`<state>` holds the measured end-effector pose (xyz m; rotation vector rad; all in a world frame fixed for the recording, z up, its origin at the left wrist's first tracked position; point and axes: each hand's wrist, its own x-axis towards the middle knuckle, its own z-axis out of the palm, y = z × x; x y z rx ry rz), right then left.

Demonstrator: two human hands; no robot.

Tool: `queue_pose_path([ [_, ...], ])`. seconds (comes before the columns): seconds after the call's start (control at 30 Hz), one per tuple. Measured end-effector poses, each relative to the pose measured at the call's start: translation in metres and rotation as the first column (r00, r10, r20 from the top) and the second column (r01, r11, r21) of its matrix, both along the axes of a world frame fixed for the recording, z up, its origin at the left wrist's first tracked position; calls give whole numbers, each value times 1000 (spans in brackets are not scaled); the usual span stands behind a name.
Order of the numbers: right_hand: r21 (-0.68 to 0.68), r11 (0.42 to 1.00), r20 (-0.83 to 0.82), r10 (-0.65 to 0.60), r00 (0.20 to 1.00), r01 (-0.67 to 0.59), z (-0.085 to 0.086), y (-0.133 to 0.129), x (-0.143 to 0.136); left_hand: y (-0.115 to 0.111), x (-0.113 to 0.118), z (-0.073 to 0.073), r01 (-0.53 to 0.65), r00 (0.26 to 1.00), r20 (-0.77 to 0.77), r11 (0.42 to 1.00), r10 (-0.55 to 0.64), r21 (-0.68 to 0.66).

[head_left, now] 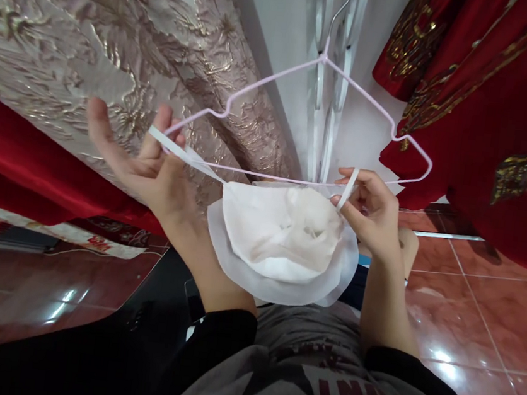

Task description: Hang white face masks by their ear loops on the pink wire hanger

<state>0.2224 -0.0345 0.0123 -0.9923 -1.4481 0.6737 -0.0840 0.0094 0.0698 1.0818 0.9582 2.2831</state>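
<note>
Gripping flat white straps [349,189], left fingers [148,154] and right fingers [373,183] hold soft, rounded cloth [278,231] — a slim pink hanger [277,76] near.

This looked like a dress shop or a dressmaker's room; which, could not be told. Pale cloth [120,35] with raised gold flowers hung behind the left hand [156,163], red cloth [56,180] just below it. A sequinned red gown [479,140] hung beyond the right hand [370,203]. Glossy tiles [485,299] lay below both.
</note>
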Motion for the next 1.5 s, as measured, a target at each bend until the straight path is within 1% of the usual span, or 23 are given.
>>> queue_pose_path([
  [0.1, 39, 997, -12, -61, 998, 61, -2, 3, 4, 8, 2, -7, 43, 991, -134, 987, -22, 158],
  [0.17, 60, 994, -2, -94, 996, 94, -2, 4, 7, 11, 4, -9, 111, 974, -207, 989, -89, 97],
  [0.23, 73, 991, 16, -110, 994, 108, -2, 4, 10, 12, 6, -6, 181, 941, -298, 983, -162, 39],
  [0.33, 89, 989, 37, -120, 992, 117, -2, 5, 12, 13, 11, 5, 246, 845, -489, 969, -215, -1],
  [0.4, 97, 987, 45, -135, 990, 130, -4, 5, 11, 16, 16, 14, 234, 792, -574, 972, -207, -27],
  [0.5, 85, 988, 46, -133, 990, 129, -8, 5, 10, 24, 24, 23, 216, 763, -605, 972, -229, -95],
  [0.6, 84, 990, 43, -119, 992, 115, -11, 6, 10, 35, 25, 19, 269, 737, -602, 951, -306, -155],
  [0.67, 94, 989, 46, -123, 991, 118, -12, 6, 12, 41, 22, 9, 265, 758, -578, 952, -302, -151],
  [0.73, 105, 986, 55, -135, 989, 128, -12, 7, 13, 45, 20, -5, 191, 843, -490, 975, -222, -114],
  [0.77, 112, 985, 62, -140, 988, 132, -12, 7, 13, 46, 21, -14, 143, 897, -408, 985, -170, -95],
  [0.83, 121, 984, 74, -141, 987, 132, -12, 7, 13, 44, 29, -32, 65, 985, -154, 994, -78, -83],
  [0.9, 119, 985, 86, -132, 987, 122, -11, 7, 11, 38, 44, -50, 74, 989, 139, 991, -58, -113],
  [0.93, 119, 986, 88, -130, 988, 119, -10, 7, 10, 34, 53, -57, 112, 967, 245, 984, -76, -137],
  [0.97, 121, 986, 88, -130, 988, 119, -9, 6, 9, 30, 63, -63, 175, 953, 273, 972, -128, -156],
  [1.03, 126, 985, 81, -129, 988, 119, -8, 3, 6, 22, 81, -70, 260, 945, 255, 944, -206, -201],
  [1.13, 134, 983, 50, -133, 990, 125, -12, 1, 8, 12, 96, -68, 284, 951, 194, 931, -243, -230],
  [1.2, 196, 954, -43, -223, 974, 227, -22, 5, 20, 7, 97, -63, 271, 957, 167, 937, -238, -221],
  [1.23, 245, 916, -116, -298, 948, 318, -27, 9, 30, 6, 96, -61, 268, 959, 155, 940, -238, -213],
  [1.33, 358, 734, -338, -475, 813, 577, -40, 24, 70, 2, 93, -58, 256, 963, 140, 948, -232, -187],
  [1.4, 397, 688, -374, -483, 791, 608, -36, 31, 95, 2, 93, -59, 244, 965, 143, 952, -219, -186],
  [1.43, 411, 683, -358, -488, 796, 604, -29, 32, 103, 2, 93, -59, 237, 967, 145, 953, -211, -191],
  [1.47, 411, 703, -314, -488, 814, 580, -20, 32, 108, 2, 94, -60, 234, 967, 147, 952, -207, -199],
  [1.5, 394, 751, -235, -475, 848, 530, -8, 30, 110, 2, 94, -60, 233, 967, 149, 950, -205, -207],
])
